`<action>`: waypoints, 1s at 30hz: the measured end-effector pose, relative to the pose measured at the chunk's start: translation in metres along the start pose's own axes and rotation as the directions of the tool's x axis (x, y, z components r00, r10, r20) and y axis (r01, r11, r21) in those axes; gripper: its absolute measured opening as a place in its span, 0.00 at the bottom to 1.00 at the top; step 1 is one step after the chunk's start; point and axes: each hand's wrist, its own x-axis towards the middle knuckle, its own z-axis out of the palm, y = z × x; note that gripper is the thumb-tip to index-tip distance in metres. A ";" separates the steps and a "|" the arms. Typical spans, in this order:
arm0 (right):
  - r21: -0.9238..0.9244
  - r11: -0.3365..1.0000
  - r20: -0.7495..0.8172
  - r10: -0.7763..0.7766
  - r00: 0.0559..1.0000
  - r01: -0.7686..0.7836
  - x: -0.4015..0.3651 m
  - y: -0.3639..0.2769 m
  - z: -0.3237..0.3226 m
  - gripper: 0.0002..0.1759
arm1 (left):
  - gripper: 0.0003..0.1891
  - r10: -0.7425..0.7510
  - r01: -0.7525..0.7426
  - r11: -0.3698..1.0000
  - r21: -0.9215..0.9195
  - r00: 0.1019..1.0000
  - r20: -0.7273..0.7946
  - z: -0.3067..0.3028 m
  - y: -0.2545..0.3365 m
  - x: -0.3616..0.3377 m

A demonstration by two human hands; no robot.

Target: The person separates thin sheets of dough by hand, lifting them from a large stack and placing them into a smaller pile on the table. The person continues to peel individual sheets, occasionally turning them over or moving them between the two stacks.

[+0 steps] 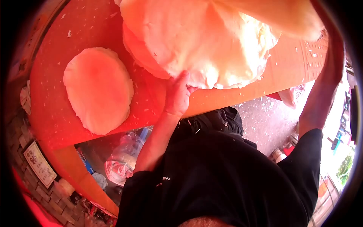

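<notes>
A stack of large, pale, roughly round sheets [189, 41] with ragged, wavy edges lies on the red-orange table [147, 94]. My left hand [177, 94] grips the near edge of the stack, thumb on top and fingers curled under the rim. At the top right, one sheet [287, 19] is raised and folded over beside my right forearm. That arm stretches up past the table's right side, and its hand lies beyond the top of the view. A smaller pale oval piece [99, 90] rests flat on the table, left of my left hand.
White flakes are scattered over the table and floor. A black bag [223, 121] sits under the table's near edge, with a clear plastic bag [126, 155] to its left. A framed picture [39, 164] leans at the lower left. Another plastic bag [293, 96] is at the right.
</notes>
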 end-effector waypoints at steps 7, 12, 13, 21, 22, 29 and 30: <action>-0.319 0.934 -0.185 -0.230 0.956 0.163 -0.007 -0.017 -0.017 0.16 | 0.07 0.048 -0.045 0.999 0.025 0.982 -0.182 -0.028 0.000 -0.014; 0.205 0.954 0.426 -0.288 0.857 0.219 -0.111 -0.100 -0.011 0.05 | 0.07 0.070 -0.070 0.998 -0.005 0.997 -0.016 -0.027 0.005 -0.036; 0.168 0.975 0.628 -0.217 0.747 0.142 -0.141 -0.121 0.000 0.12 | 0.08 0.084 -0.083 0.994 -0.077 0.996 0.011 -0.022 0.004 -0.041; 0.423 0.906 0.630 -0.286 0.722 -0.009 -0.221 -0.159 0.039 0.05 | 0.11 0.049 -0.047 0.997 -0.058 0.998 0.037 -0.044 -0.010 -0.050; 0.472 0.882 0.615 -0.324 0.719 -0.006 -0.228 -0.166 0.041 0.04 | 0.15 0.069 -0.066 0.997 -0.043 0.995 0.078 -0.040 -0.007 -0.052; 0.505 0.830 0.726 -0.260 0.637 -0.237 -0.223 -0.181 0.040 0.31 | 0.19 0.084 -0.078 0.995 -0.054 0.991 0.109 -0.035 0.008 -0.057; 0.545 0.818 0.664 -0.290 0.690 -0.181 -0.219 -0.187 0.043 0.37 | 0.20 0.097 -0.100 0.994 0.036 0.992 0.077 -0.037 0.005 -0.054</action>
